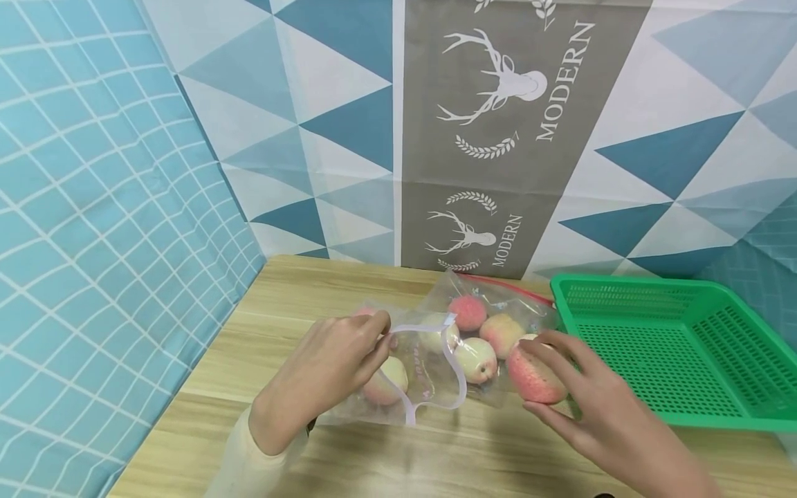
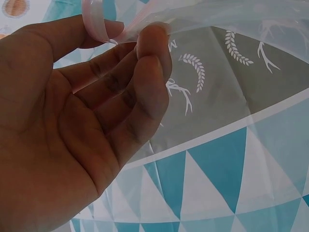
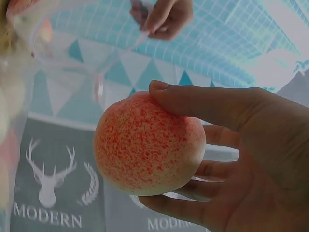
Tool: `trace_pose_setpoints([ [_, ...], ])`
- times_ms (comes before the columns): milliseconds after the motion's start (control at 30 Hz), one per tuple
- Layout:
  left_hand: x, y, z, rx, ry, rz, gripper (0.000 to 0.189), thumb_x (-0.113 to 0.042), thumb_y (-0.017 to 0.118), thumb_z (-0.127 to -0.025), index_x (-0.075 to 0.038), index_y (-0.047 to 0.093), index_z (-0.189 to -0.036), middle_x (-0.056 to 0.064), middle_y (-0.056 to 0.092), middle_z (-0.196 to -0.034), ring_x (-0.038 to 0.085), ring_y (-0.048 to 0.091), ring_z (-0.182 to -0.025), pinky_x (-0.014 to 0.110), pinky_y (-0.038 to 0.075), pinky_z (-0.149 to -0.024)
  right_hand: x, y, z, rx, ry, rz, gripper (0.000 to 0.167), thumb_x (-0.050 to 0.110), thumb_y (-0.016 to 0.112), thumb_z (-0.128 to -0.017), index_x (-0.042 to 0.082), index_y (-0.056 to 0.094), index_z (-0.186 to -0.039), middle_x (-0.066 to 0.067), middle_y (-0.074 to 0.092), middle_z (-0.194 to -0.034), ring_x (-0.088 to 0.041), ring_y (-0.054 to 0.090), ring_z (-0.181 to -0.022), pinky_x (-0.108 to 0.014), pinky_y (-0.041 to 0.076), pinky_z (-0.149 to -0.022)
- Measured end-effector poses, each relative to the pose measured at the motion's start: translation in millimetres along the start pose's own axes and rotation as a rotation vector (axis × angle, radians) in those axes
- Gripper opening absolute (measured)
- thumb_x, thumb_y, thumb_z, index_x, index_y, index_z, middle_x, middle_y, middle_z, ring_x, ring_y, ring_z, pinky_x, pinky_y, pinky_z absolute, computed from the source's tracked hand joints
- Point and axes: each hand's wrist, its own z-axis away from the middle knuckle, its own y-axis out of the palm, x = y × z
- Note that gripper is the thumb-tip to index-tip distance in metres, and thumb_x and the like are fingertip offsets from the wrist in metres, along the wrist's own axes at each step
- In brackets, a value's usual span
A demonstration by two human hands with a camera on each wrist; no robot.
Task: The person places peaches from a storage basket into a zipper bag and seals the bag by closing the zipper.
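In the head view my left hand (image 1: 330, 360) pinches the rim of a clear zip bag (image 1: 429, 370) with a pale zip edge. Its mouth gapes toward the right, and a peach (image 1: 387, 382) shows inside. The left wrist view has the pale strip (image 2: 96, 21) between thumb and fingers. My right hand (image 1: 591, 401) grips a red-and-cream peach (image 1: 535, 373) to the right of that mouth, apart from it. Up close in the right wrist view, thumb and fingers wrap the speckled peach (image 3: 149, 145).
Behind lies a second clear bag with a red zip (image 1: 510, 285), holding several peaches (image 1: 476, 361). A green plastic basket (image 1: 685, 415) stands at the right on the wooden table (image 1: 274, 297). Patterned cloth (image 1: 349, 124) hangs at the back, blue checked cloth (image 1: 93, 207) at the left.
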Motion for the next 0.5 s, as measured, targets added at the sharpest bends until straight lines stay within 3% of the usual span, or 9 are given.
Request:
trace_pose_setpoints([
  [67, 0.4, 0.1, 0.3, -0.002, 0.0, -0.002, 0.031, -0.017, 0.062, -0.094, -0.017, 0.041, -0.071, -0.01, 0.027, -0.061, 0.002, 0.021, -0.049, 0.019, 0.02, -0.042, 5.1, 3.8, -3.4, 0.014, -0.013, 0.009, 0.056, 0.058, 0.055, -0.095, 0.022, 0.056, -0.139, -0.001, 0.052, -0.136, -0.015, 0.055, -0.116, -0.025, 0.051, -0.083],
  [267, 0.1, 0.1, 0.2, -0.001, -0.004, 0.003, 0.03, -0.016, 0.062, -0.094, -0.017, 0.041, -0.071, -0.01, 0.026, -0.061, 0.002, 0.02, -0.049, 0.019, 0.02, -0.042, 21.2, 16.9, -17.0, 0.073, -0.099, -0.098, 0.057, 0.052, 0.056, -0.097, 0.021, 0.051, -0.144, 0.0, 0.047, -0.146, -0.017, 0.049, -0.13, -0.014, 0.038, -0.102],
  [367, -0.4, -0.2, 0.1, 0.004, -0.008, 0.011, 0.03, -0.014, 0.062, -0.094, -0.017, 0.042, -0.072, -0.01, 0.025, -0.061, 0.002, 0.018, -0.05, 0.018, 0.019, -0.043, 29.7, 27.1, -26.4, 0.091, -0.171, -0.164, 0.065, 0.035, 0.075, -0.089, 0.019, 0.049, -0.145, 0.0, 0.046, -0.147, -0.018, 0.045, -0.134, -0.014, 0.032, -0.107],
  [433, -0.4, -0.4, 0.1, 0.007, -0.007, 0.02, 0.029, -0.014, 0.062, -0.094, -0.017, 0.042, -0.073, -0.011, 0.024, -0.061, 0.001, 0.018, -0.05, 0.018, 0.019, -0.043, 34.1, 35.7, -33.6, 0.075, -0.234, -0.19, 0.075, 0.02, 0.085, -0.077, 0.016, 0.051, -0.144, -0.001, 0.049, -0.145, -0.018, 0.046, -0.133, -0.016, 0.033, -0.107],
  [500, -0.3, -0.6, 0.3, 0.008, -0.006, 0.03, 0.028, -0.014, 0.062, -0.094, -0.016, 0.043, -0.073, -0.011, 0.025, -0.061, 0.001, 0.018, -0.051, 0.018, 0.019, -0.043, 38.0, 44.9, -41.5, 0.05, -0.285, -0.2, 0.076, 0.016, 0.086, -0.073, 0.014, 0.053, -0.141, 0.0, 0.051, -0.142, -0.017, 0.048, -0.13, -0.019, 0.037, -0.105],
])
